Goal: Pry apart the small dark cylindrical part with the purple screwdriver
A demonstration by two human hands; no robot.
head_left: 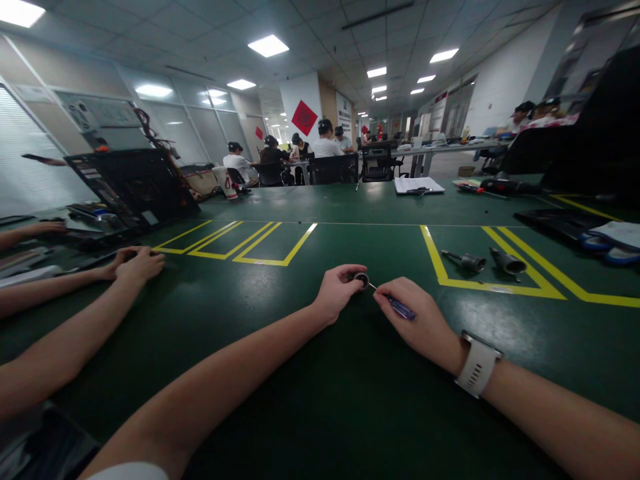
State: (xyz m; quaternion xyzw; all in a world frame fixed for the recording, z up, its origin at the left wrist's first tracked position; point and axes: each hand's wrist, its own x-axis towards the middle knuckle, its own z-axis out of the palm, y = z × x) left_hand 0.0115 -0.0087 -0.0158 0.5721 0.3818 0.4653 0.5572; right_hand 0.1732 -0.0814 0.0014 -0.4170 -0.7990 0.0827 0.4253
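Note:
My left hand (339, 293) grips a small round dark metal part (361, 278) between thumb and fingers, its hollow end turned toward my right hand. Closed around a screwdriver (401, 309) with a translucent purple handle is my right hand (413, 313). The thin shaft points left to the rim of the metal part; whether the tip touches it I cannot tell. To the right, inside a yellow taped outline (493, 289), lie two grey metal parts with flared hollow ends, one part (465, 261) with a thin stem and another part (509, 262) beside it.
Another person's hands (137, 262) rest on the green table (280, 413) at left, near a black panel (135, 190). A clipboard with paper (419, 185) lies at the far edge. Tools (483, 188) and a black tray (560, 225) are at right. More yellow outlines (260, 261) mark the left.

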